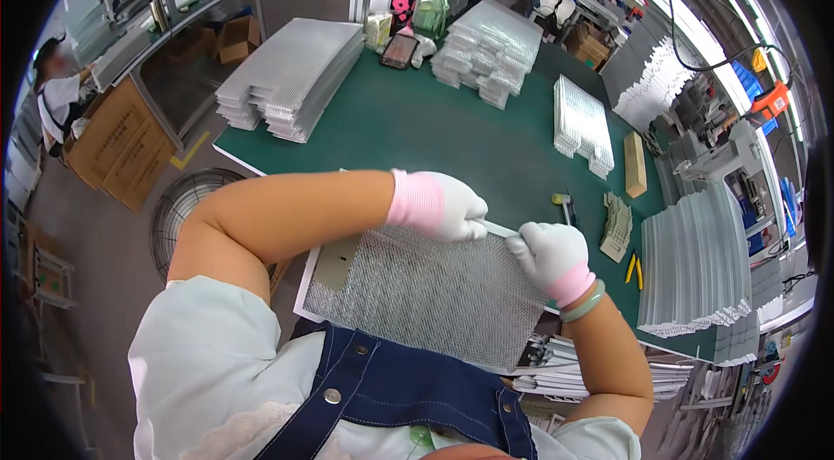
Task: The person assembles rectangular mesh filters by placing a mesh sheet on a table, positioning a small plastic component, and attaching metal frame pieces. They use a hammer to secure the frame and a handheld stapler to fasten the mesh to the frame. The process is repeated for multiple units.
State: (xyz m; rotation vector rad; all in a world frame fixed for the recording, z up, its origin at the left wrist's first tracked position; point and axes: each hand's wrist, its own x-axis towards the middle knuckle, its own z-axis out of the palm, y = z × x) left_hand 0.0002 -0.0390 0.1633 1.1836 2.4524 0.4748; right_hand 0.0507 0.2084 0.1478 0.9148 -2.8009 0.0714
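Observation:
A silver mesh panel (434, 304) with white edging leans against my body at the near edge of the green table. My left hand (450, 208), in a white glove with a pink cuff, is closed on the panel's far edge, its fingers curled down. Just to its right, my right hand (552, 256), gloved the same way, pinches that far edge near the corner. A short piece of the white edge strip (499, 230) shows between the hands. The panel's upper left part carries a plain grey patch (334, 264).
Stacks of mesh panels (300, 69) stand at the table's far left, far middle and right. A hammer (565, 206), yellow pliers (634, 271), a wooden block (636, 165) and piled white strips (699, 260) lie at right. Behind are a phone (400, 51) and a green bottle (432, 6).

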